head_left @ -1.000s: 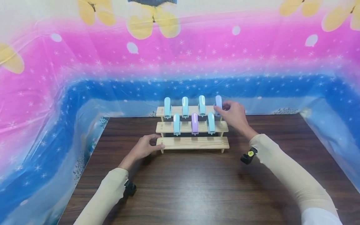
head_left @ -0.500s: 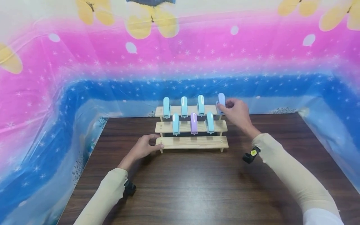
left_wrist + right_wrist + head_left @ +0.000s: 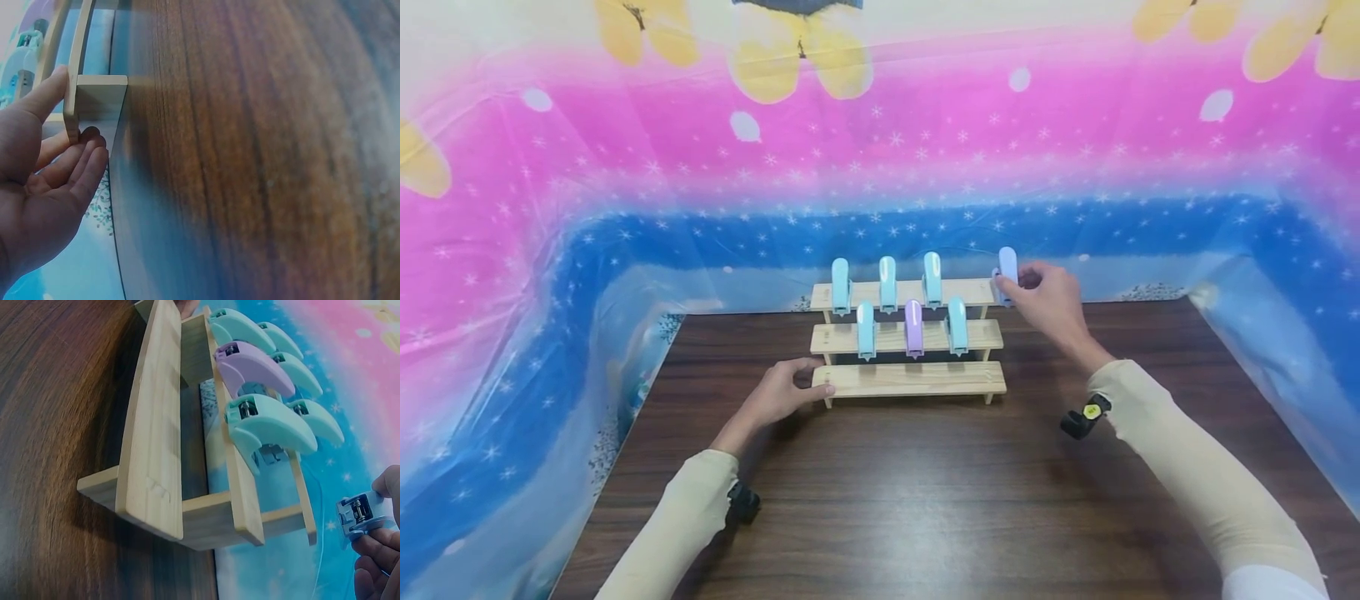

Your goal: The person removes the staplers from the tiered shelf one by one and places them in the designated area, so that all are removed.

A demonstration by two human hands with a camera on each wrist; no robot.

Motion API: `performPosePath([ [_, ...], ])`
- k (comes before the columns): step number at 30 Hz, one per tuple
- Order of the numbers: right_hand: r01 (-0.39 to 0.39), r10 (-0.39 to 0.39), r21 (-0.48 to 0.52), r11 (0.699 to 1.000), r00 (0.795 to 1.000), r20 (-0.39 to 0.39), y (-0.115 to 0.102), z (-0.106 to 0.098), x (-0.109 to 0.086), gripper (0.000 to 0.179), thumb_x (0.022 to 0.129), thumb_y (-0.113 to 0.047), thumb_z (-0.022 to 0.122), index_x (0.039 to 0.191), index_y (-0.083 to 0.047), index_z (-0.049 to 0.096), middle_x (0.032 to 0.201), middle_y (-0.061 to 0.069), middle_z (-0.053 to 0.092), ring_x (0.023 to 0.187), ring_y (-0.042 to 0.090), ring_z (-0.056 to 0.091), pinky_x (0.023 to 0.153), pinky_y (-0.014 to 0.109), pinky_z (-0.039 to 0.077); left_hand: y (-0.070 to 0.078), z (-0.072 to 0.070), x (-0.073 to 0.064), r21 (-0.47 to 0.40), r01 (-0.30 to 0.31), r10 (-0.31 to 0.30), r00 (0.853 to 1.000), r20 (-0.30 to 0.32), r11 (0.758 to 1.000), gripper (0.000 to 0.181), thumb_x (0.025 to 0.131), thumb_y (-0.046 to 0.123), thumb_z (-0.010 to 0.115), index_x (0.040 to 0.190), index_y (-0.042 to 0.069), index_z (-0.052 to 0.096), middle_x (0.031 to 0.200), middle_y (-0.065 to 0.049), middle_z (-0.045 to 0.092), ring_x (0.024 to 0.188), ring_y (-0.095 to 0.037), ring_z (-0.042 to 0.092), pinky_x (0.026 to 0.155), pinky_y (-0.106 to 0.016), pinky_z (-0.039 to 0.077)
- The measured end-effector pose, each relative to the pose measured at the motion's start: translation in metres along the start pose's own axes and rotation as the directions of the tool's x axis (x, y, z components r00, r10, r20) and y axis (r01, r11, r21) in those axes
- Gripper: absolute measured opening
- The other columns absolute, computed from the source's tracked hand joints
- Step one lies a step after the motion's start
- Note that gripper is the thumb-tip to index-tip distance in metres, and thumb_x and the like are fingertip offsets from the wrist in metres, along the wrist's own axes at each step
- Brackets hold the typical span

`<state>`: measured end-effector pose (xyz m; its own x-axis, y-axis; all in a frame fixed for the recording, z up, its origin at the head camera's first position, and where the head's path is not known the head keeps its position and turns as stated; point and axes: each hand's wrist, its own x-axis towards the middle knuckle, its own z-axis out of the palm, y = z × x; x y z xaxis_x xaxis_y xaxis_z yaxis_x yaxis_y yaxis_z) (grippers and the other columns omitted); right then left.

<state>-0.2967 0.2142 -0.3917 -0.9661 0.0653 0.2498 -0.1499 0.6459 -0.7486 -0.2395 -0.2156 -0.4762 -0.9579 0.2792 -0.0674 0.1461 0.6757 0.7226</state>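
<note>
My right hand (image 3: 1051, 307) pinches a pale lilac-blue hole punch (image 3: 1007, 275) between thumb and fingers, just off the right end of the top shelf. In the right wrist view, this hole punch (image 3: 359, 515) hangs apart from the rack, its metal spring facing the camera. My left hand (image 3: 781, 392) grips the left end of the bottom shelf of a three-step wooden rack (image 3: 910, 379), thumb on top and fingers beneath. Three mint hole punches, one of them here (image 3: 887, 283), stand on the top step. A purple hole punch (image 3: 913, 327) stands between two mint ones on the middle step.
The rack stands near the back of a dark wood-grain table (image 3: 910, 492). A patterned pink and blue cloth (image 3: 925, 150) hangs behind and at both sides. Each wrist wears a black camera band.
My right hand has taken the lilac-blue hole punch off the right end of the top step and moved it rightward. My left hand keeps its grip on the rack.
</note>
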Motion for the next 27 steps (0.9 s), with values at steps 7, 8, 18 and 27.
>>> performPosePath([
  [7, -0.004, 0.004, -0.018, 1.000, 1.000, -0.024, 0.010, -0.006, -0.004, 0.047, 0.093, -0.044, 0.074, 0.113, -0.001, 0.072, 0.101, 0.016, 0.074, 0.082, 0.026, 0.068, 0.062, 0.030, 0.055, 0.001, -0.001, 0.000, 0.002, -0.002, 0.002, 1.000, 0.001, 1.000, 0.062, 0.094, 0.038, 0.076, 0.141, 0.002, 0.059, 0.140, -0.019, 0.061, 0.119, -0.030, 0.063, 0.094, -0.049, 0.054],
  [8, -0.009, 0.009, -0.017, 1.000, 1.000, -0.022, 0.012, -0.007, -0.006, 0.048, 0.093, -0.044, 0.074, 0.114, -0.001, 0.072, 0.101, 0.016, 0.074, 0.082, 0.027, 0.068, 0.062, 0.030, 0.055, 0.001, -0.001, 0.000, 0.001, -0.002, 0.002, 1.000, 0.001, 1.000, 0.061, 0.094, 0.038, 0.076, 0.141, 0.002, 0.059, 0.139, -0.019, 0.061, 0.116, -0.029, 0.064, 0.092, -0.048, 0.054],
  [18, -0.038, 0.036, -0.047, 0.998, 0.999, -0.041, 0.030, -0.012, -0.013, 0.050, 0.092, -0.046, 0.074, 0.115, -0.001, 0.072, 0.102, 0.017, 0.074, 0.084, 0.028, 0.068, 0.066, 0.032, 0.054, 0.000, 0.000, 0.000, -0.007, -0.002, 0.002, 1.000, -0.005, 1.000, 0.060, 0.093, 0.038, 0.077, 0.139, 0.003, 0.061, 0.133, -0.017, 0.065, 0.107, -0.024, 0.067, 0.085, -0.042, 0.056],
  [27, -0.037, 0.032, -0.089, 0.995, 0.998, -0.052, 0.047, -0.009, -0.020, 0.051, 0.092, -0.046, 0.073, 0.115, 0.000, 0.073, 0.104, 0.020, 0.075, 0.091, 0.032, 0.069, 0.074, 0.036, 0.052, -0.001, 0.000, 0.000, -0.015, 0.002, -0.002, 1.000, -0.001, 1.000, 0.061, 0.093, 0.039, 0.077, 0.139, 0.003, 0.061, 0.130, -0.017, 0.067, 0.105, -0.023, 0.067, 0.084, -0.041, 0.056],
])
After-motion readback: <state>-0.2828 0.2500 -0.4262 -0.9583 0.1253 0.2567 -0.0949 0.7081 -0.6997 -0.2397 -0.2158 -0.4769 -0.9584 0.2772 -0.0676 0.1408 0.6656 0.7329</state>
